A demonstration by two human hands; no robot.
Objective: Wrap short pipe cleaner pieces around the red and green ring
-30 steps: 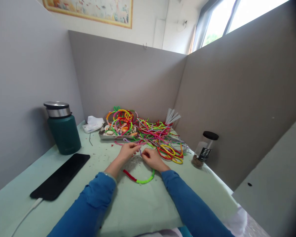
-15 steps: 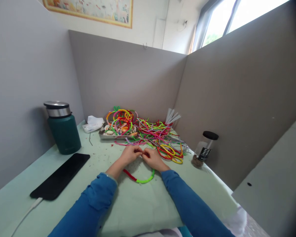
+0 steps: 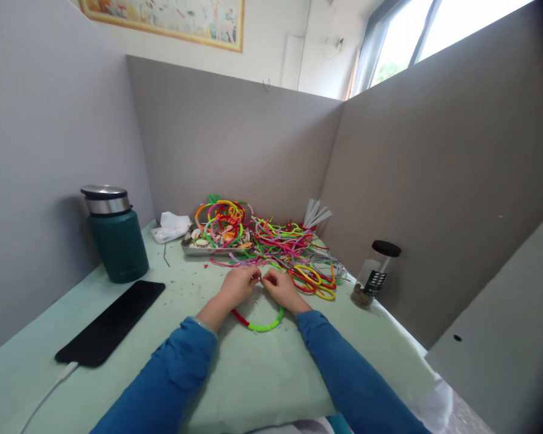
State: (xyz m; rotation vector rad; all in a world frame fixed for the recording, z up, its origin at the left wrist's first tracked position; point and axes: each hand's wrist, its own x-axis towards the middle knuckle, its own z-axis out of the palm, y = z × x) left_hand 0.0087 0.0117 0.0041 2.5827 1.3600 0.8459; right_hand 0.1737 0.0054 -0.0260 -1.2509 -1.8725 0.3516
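My left hand (image 3: 238,286) and my right hand (image 3: 279,288) meet fingertip to fingertip over the green mat, both pinched on the top of a pipe-cleaner ring (image 3: 261,326). The ring's near arc shows a red stretch and a bright green stretch; its far part is hidden under my fingers. Both sleeves are blue. Just beyond my hands lies a tangled heap of coloured pipe cleaners (image 3: 289,247).
A metal tray (image 3: 186,246) with finished rings and small pieces sits behind the heap. A dark green flask (image 3: 116,236) stands at left, a black phone (image 3: 111,322) on a cable lies beside it. A crumpled tissue (image 3: 171,226), a small jar (image 3: 376,274) at right. Grey partition walls enclose the desk.
My hands have closed together, fingertips now touching. The ring has shifted slightly away from me, with less of its red stretch showing.
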